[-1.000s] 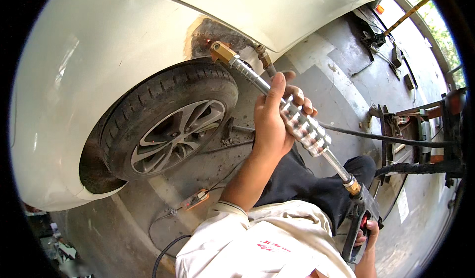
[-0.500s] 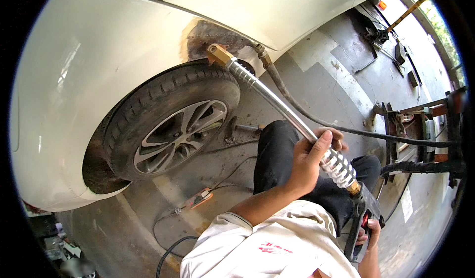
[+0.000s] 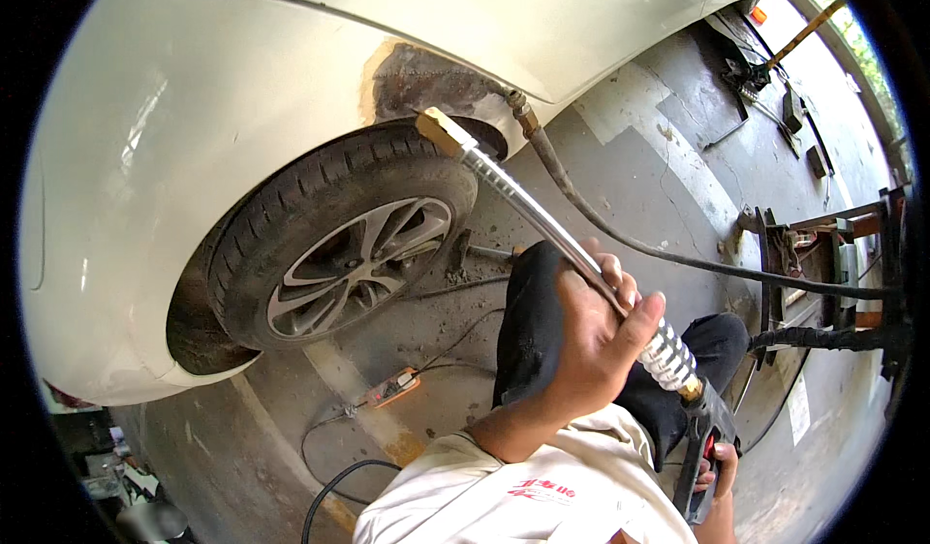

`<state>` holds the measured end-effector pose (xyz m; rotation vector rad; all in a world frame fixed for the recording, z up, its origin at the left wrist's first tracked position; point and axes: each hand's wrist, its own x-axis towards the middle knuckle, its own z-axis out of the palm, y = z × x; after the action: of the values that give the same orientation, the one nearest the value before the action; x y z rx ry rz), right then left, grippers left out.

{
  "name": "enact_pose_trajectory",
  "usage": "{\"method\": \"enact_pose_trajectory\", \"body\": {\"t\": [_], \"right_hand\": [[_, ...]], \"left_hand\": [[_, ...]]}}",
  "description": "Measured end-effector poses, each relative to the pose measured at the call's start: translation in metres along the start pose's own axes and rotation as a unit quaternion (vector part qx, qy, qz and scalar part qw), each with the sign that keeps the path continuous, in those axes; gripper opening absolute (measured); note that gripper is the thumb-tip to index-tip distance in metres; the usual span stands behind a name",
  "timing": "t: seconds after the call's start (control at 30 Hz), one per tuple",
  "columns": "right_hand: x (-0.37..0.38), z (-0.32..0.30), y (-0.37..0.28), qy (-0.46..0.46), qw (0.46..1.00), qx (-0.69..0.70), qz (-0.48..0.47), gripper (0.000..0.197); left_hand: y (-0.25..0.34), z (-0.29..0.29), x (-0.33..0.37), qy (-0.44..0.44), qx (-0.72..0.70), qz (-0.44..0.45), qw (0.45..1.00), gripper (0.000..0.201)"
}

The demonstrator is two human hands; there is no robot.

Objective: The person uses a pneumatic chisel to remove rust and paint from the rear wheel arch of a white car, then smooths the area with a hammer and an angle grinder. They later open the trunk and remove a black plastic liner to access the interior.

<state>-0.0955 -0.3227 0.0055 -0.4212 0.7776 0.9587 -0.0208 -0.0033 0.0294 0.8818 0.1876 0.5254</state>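
A long dent-puller gun [image 3: 523,203] runs diagonally from my lap toward the car. It has a chromed rod, a brass-coloured tip, a ribbed silver sleeve and a black pistol grip with a red trigger. My left hand [image 3: 599,336] is closed round the rod just ahead of the sleeve. My right hand [image 3: 717,471] grips the black handle, fingers by the trigger. The tip is at the wheel arch, below a bare, sanded patch [image 3: 426,79] on the pale fender; I cannot tell whether it touches. Under the arch is the wheel [image 3: 358,268].
A thick dark cable [image 3: 620,236] with a brass-coloured end meets the panel edge and runs right to a metal frame [image 3: 823,273]. On the floor lie a hammer [image 3: 475,251], an orange power strip [image 3: 392,387] and thin cords. Jack-like equipment [image 3: 756,79] stands far right.
The gun's tip has dropped slightly and shifted right, baring more of the sanded patch. My left hand has turned on the rod, fingers now further forward. The right hand keeps its grip.
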Motion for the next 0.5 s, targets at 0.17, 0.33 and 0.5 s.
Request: {"method": "enact_pose_trajectory", "body": {"t": [0.17,0.33,0.5], "right_hand": [[0.003,-0.005,0.007,0.022,1.0,0.009,-0.013,0.033],[0.009,0.009,0.007,0.027,1.0,-0.013,-0.003,0.032],[0.013,0.01,0.009,0.03,0.999,-0.01,-0.013,0.032]], "left_hand": [[-0.005,-0.022,0.014,-0.018,-0.109,-0.11,0.988,0.033],[0.003,-0.023,0.017,-0.002,-0.114,-0.097,0.989,0.033],[0.003,-0.027,0.023,-0.006,-0.12,-0.103,0.987,0.032]]}}
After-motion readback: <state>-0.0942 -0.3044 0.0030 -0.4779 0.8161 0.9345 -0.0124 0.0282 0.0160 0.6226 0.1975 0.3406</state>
